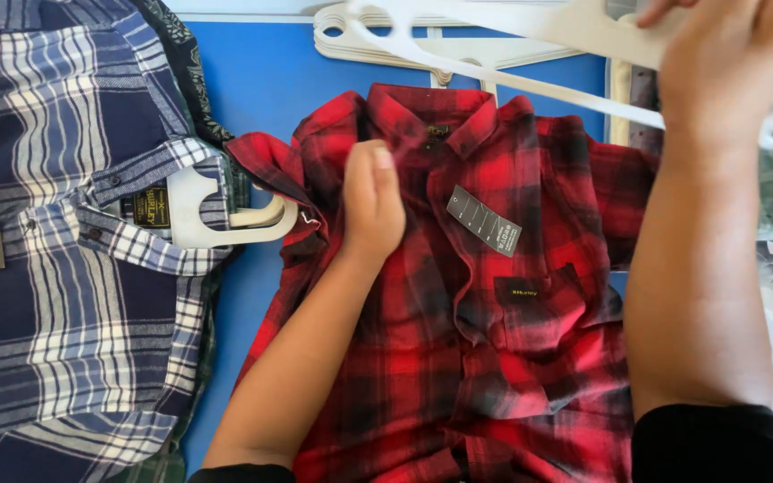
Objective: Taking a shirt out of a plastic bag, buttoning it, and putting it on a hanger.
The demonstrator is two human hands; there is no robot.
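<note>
Far left: a blue plaid shirt [64,250] is laid on a white hanger [194,215]. Centre: the red plaid shirt [467,295] is spread on the blue table [270,72]. It is pressed near the collar by the left hand [370,201], fingers flat. Far right: another white hanger [512,40] is gripped by the right hand [726,63], above the shirt.

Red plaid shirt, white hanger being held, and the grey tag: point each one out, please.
red plaid shirt [530,358], head view, on the front panel below the chest pocket.
white hanger [530,25], head view, on its upper bar.
grey tag [484,220], head view, on the tag's middle.
</note>
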